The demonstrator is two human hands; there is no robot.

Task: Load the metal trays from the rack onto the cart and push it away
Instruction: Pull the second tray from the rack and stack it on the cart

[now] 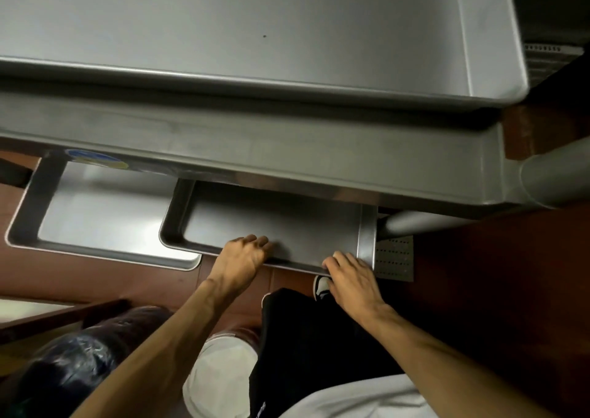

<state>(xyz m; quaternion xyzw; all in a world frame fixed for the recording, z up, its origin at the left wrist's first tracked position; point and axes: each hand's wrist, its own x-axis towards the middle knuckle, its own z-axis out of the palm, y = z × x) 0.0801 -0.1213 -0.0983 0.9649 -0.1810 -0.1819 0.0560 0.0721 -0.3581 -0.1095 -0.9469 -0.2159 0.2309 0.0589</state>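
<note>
The near rim of a shallow rectangular metal tray [271, 223], half tucked under a broad steel shelf edge [255, 149], is gripped by both hands, left [244, 255] and right [351, 277], fingers curled over it, while a second shallow metal tray [105, 213] lies just left of it above the red tiled floor [479, 274].

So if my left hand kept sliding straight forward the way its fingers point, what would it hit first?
Probably the flat floor of the shallow metal tray that the left hand grips at the near rim, then the steel shelf edge overhanging it. Depth is hard to judge.
</note>
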